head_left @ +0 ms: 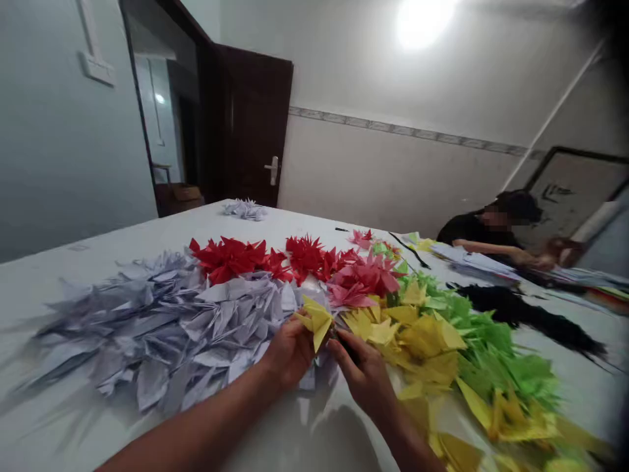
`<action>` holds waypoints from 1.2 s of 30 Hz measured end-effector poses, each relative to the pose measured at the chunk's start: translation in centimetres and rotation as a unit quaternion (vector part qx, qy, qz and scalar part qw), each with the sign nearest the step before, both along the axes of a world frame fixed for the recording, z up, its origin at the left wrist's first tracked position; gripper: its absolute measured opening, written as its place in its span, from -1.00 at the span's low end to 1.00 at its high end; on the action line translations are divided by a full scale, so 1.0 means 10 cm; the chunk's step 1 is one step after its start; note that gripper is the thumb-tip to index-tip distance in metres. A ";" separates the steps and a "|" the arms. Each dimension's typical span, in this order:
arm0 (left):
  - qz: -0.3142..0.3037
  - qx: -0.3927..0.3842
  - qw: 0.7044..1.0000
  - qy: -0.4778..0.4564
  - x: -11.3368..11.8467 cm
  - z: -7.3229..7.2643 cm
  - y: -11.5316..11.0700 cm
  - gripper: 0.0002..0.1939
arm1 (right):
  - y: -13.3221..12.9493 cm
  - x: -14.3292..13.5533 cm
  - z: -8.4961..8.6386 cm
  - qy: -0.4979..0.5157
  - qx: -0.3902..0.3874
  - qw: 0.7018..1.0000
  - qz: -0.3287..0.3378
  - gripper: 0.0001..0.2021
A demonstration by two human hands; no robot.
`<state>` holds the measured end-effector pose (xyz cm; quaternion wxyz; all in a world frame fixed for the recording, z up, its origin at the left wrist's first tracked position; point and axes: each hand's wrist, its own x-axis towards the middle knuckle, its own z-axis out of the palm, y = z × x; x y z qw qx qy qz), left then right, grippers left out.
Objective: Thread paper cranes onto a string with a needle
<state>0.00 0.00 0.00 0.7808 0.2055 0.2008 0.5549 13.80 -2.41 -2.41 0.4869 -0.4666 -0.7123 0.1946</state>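
Observation:
Near the middle of the view, my left hand [289, 351] is closed on a folded yellow paper flower [317, 321] by its lower edge. Beside it on the right, my right hand [362, 368] is closed around a small dark object at the flower's base, too hidden to name. White folded paper pieces [167, 328] spread in a large heap to the left. Behind my hands lie red paper flowers [228, 259] and pink ones [366, 278]. Yellow paper pieces [422, 341] are piled just right of my right hand, with green ones [511, 367] beyond them.
The white table [44, 275] holds a small white paper cluster [244, 210] at its far end. At the right lie a black fibrous bundle [531, 314] and paper stacks [476, 262]. A person in black [462, 229] leans over the table's far right side.

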 end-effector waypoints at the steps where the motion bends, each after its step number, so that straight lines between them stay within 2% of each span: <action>1: -0.010 -0.004 1.000 -0.001 -0.01 -0.04 0.02 -0.83 | -0.01 0.00 0.00 -0.004 0.000 1.000 0.000 -0.70; 5: -0.031 -0.025 0.999 -0.005 -0.03 -0.13 0.07 -0.85 | -0.02 0.01 0.00 -0.029 0.008 1.000 -0.006 -0.71; 10: -0.027 -0.034 0.999 0.012 -0.03 -0.10 0.04 -0.87 | -0.02 0.01 0.01 -0.066 0.026 0.997 -0.022 -0.72; 14: 0.025 -0.040 0.998 0.036 0.00 -0.06 0.02 -0.87 | 0.00 0.06 0.04 -0.081 0.048 0.994 -0.049 -0.74; 18: 0.127 0.016 0.989 0.073 0.04 -0.08 0.03 -0.82 | -0.03 0.13 0.11 -0.061 0.109 0.988 -0.095 -0.75; 21: 0.172 0.068 0.976 0.118 0.06 -0.13 0.04 -0.72 | -0.08 0.14 0.16 -0.093 0.147 0.983 -0.057 -0.79; 24: 0.171 0.117 0.964 0.164 0.07 -0.16 0.04 -0.69 | -0.11 0.11 0.16 -0.140 0.153 0.978 -0.028 -0.82; 28: 0.165 0.157 0.955 0.189 0.07 -0.16 0.01 -0.70 | -0.10 0.09 0.12 -0.156 0.131 0.978 -0.036 -0.81; 36: 0.178 0.175 0.944 0.216 0.07 -0.14 -0.02 -0.72 | -0.08 0.10 0.11 -0.162 0.122 0.977 -0.065 -0.79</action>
